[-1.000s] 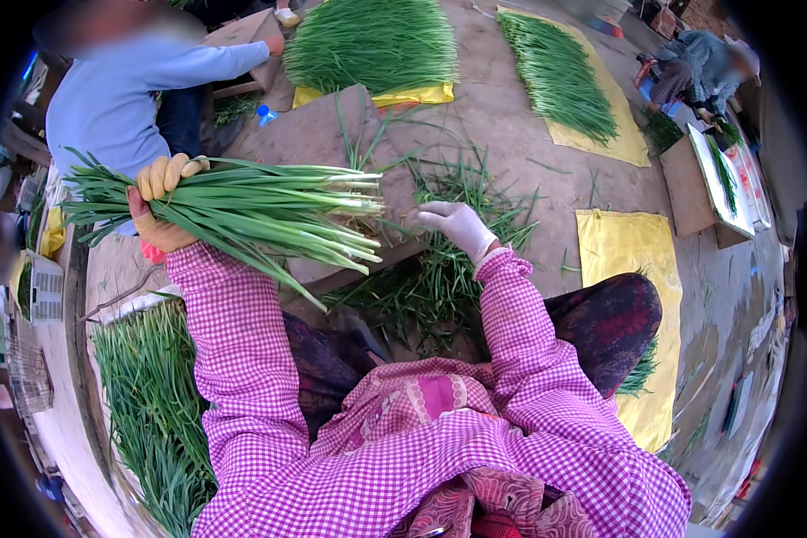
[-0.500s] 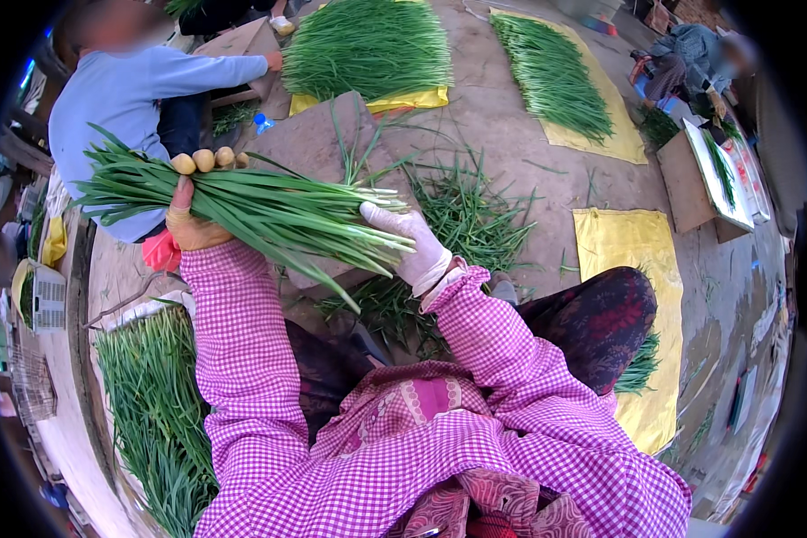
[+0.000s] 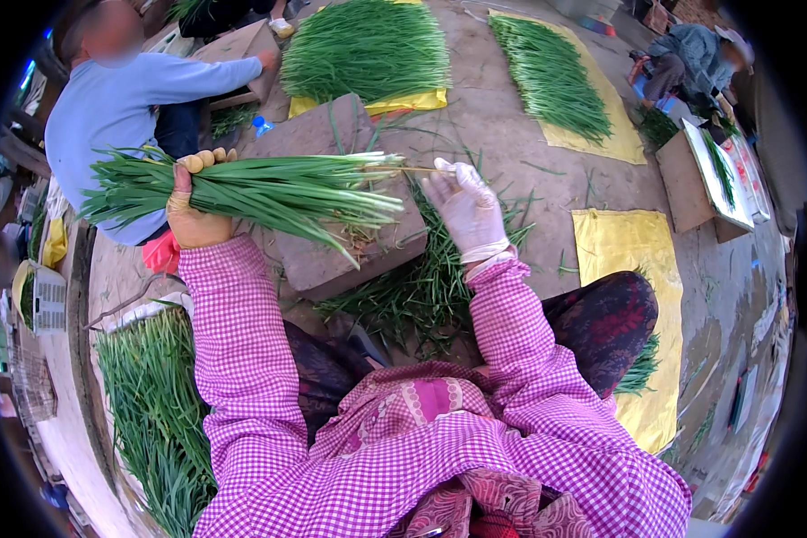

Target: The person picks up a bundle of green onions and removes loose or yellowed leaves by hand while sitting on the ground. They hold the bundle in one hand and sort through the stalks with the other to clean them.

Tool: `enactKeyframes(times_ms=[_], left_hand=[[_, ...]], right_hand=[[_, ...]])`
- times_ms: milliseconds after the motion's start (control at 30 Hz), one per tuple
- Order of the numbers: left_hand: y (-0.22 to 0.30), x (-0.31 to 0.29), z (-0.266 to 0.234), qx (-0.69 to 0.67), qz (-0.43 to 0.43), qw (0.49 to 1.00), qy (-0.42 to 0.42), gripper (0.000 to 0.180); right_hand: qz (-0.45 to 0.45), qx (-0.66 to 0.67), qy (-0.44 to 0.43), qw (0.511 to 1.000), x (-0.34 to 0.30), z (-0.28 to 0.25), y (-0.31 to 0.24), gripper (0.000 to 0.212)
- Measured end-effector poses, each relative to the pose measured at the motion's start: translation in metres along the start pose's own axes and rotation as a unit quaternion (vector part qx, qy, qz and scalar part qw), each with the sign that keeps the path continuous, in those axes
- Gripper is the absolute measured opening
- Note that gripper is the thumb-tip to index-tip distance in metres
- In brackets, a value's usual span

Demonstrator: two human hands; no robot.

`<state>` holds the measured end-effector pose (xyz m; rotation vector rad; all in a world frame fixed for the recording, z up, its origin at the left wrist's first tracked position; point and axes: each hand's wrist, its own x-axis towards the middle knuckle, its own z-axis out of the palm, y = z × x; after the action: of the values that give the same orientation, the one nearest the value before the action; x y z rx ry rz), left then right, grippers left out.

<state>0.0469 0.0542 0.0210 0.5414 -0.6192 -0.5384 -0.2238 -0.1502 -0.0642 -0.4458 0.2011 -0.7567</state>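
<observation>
My left hand (image 3: pixel 195 220), in a yellowish glove, grips a bunch of garlic chives (image 3: pixel 282 190) around its leafy part. The bunch lies sideways in the air, green leaves to the left and pale stem ends to the right. Just past those ends, my gloved right hand (image 3: pixel 471 213) pinches a thin, brownish stalk (image 3: pixel 421 169) that stretches from the stems. Below the bunch stands a grey-brown block (image 3: pixel 332 275) with scraps on top. Loose green leaves (image 3: pixel 421 296) are heaped on the floor beside it, under my right forearm.
Chives lie in rows on yellow sheets ahead (image 3: pixel 363 54) and far right (image 3: pixel 556 81). Another yellow sheet (image 3: pixel 628 242) is by my right knee. Chives (image 3: pixel 157 403) are stacked at my left. A person in blue (image 3: pixel 121 108) sits ahead left; another (image 3: pixel 695 63) works far right.
My right hand has moved right, off the stem ends, and now draws a thin stalk out from them. The bunch has levelled slightly in my left hand.
</observation>
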Motion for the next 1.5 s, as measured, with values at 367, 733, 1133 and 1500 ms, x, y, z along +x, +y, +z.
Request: enactKeyframes(times_ms=[367,733,1133,1500], left_hand=[[0.005,-0.001,-0.02,0.009,-0.002,0.997,0.078,0.022],[-0.01,-0.007,0.004,0.069,-0.055,0.994,0.058,0.018],[-0.018,-0.005,0.002,0.07,-0.036,0.992,0.101,0.02],[-0.044,-0.019,0.028,0.037,-0.126,0.991,0.034,0.02]], right_hand=[[-0.069,-0.306,0.082,0.946,0.011,-0.03,-0.035,0.026],[-0.122,-0.759,0.002,0.64,0.0,-0.008,0.031,0.03],[-0.193,-0.619,0.041,0.76,0.009,-0.009,0.005,0.019],[-0.356,-0.823,-0.054,0.44,0.0,0.036,0.04,0.012]])
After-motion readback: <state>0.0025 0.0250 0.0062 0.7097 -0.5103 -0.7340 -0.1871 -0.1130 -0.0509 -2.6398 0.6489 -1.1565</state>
